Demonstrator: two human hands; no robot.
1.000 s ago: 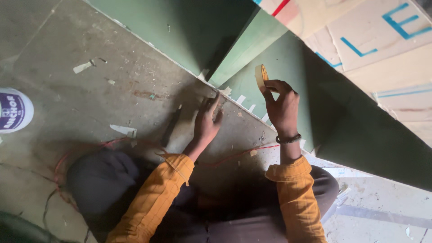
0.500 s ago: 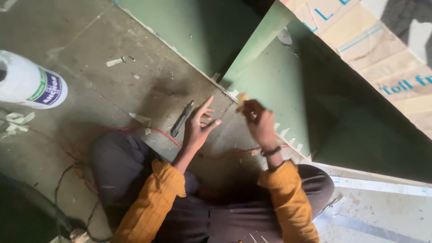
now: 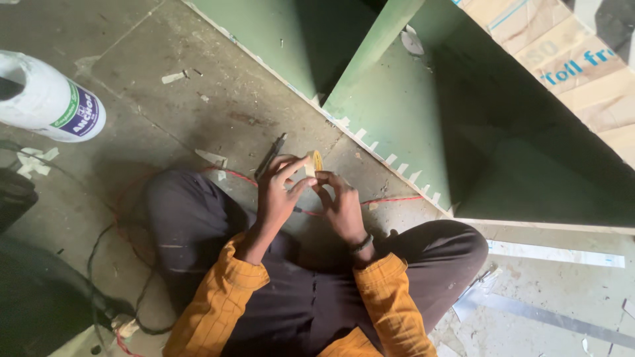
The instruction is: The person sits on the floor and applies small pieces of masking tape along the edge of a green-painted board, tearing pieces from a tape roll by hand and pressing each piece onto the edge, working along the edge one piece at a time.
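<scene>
Partly hidden, yellow tape roll [image 3: 316, 160], fingers [image 3: 294, 173] covering

The floor [image 3: 198, 99] is looking like rough, matt concrete, stained and dusty, with pale paper-like scraps [image 3: 173, 77] lying at eleven o'clock. The green board [image 3: 423, 125] at one o'clock is showing a smooth, matt painted face with a pale raw edge. The cardboard [image 3: 582, 73] at two o'clock is appearing dull and papery. The white bottle [image 3: 49, 102] at ten o'clock is looking like smooth, slightly glossy plastic. The orange sleeves [image 3: 390, 297] and dark trousers [image 3: 192, 218] are reading as soft matt cloth. The small yellow roll [image 3: 315, 160] between the fingers is looking papery.
</scene>
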